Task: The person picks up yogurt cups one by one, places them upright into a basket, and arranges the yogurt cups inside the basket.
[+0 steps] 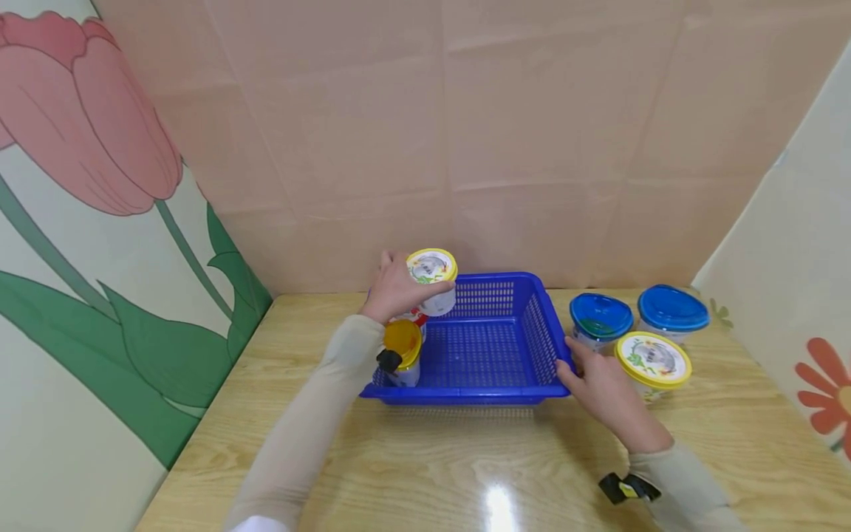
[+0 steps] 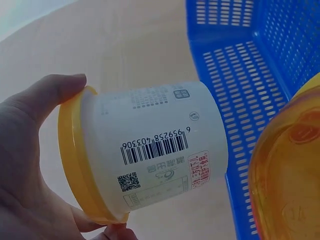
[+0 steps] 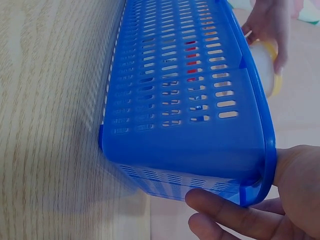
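Note:
A white tub (image 1: pixel 439 303) with a yellow rimmed lid is held by my left hand (image 1: pixel 391 290) above the left back part of a blue plastic basket (image 1: pixel 465 394). In the left wrist view the thumb and fingers grip the tub around its lid (image 2: pixel 75 155), with the barcode side showing. Below that hand, inside the basket at its left end, stand a tub with an amber lid (image 1: pixel 402 336) and one with a red lid (image 1: pixel 417 316), partly hidden. My right hand (image 1: pixel 608 395) grips the basket's rim near the front right corner, its fingers (image 3: pixel 215 207) against the outer wall.
Right of the basket stand two tubs with blue lids, one nearer (image 1: pixel 601 314) and one farther right (image 1: pixel 673 307). A yellow-lidded tub (image 1: pixel 654 358) is in front of them, close to my right hand. Papered wall (image 1: pixel 439 133) rises behind the wooden table (image 1: pixel 412 465).

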Demonstrator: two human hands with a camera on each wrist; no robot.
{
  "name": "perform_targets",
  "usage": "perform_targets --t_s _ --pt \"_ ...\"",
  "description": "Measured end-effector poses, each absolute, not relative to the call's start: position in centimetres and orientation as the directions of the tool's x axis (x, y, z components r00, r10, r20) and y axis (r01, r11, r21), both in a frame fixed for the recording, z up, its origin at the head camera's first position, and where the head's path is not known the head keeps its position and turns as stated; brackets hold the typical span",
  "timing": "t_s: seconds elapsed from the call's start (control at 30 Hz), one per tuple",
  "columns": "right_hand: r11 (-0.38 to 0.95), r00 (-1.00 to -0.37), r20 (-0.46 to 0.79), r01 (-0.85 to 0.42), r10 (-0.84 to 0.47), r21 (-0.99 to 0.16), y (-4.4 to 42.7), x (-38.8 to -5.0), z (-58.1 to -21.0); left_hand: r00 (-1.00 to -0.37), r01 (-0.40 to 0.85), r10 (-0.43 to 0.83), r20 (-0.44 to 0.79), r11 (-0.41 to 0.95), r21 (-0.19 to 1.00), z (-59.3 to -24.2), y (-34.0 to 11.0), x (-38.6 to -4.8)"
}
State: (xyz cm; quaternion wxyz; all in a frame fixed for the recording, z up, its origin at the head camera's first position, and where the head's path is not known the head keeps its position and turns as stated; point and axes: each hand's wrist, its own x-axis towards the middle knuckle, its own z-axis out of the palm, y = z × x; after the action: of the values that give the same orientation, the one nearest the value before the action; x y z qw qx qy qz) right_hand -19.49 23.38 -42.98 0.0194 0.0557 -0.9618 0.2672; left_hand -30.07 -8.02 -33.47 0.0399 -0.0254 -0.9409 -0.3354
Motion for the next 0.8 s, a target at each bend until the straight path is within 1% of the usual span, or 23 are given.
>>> perform_targets --t_s 0.23,0.4,0.8 --pt "0.851 -0.994 0.056 -0.113 -0.098 -0.513 23.4 -19.5 -42.8 -0.997 0.082 0.064 0.053 0.762 0.643 -34.2 -7.5 -30.7" --pt "0.85 -0.993 0.066 -0.12 -0.101 -0.512 23.4 -19.4 -42.8 -0.997 0.08 0.066 0.046 0.774 0.628 -34.7 -7.0 -31.0" --pt "0.852 -0.994 0.061 -0.114 -0.096 -0.51 23.4 -19.5 -42.8 -0.997 0.061 0.083 -0.003 0.758 0.649 -35.3 -6.2 -31.5"
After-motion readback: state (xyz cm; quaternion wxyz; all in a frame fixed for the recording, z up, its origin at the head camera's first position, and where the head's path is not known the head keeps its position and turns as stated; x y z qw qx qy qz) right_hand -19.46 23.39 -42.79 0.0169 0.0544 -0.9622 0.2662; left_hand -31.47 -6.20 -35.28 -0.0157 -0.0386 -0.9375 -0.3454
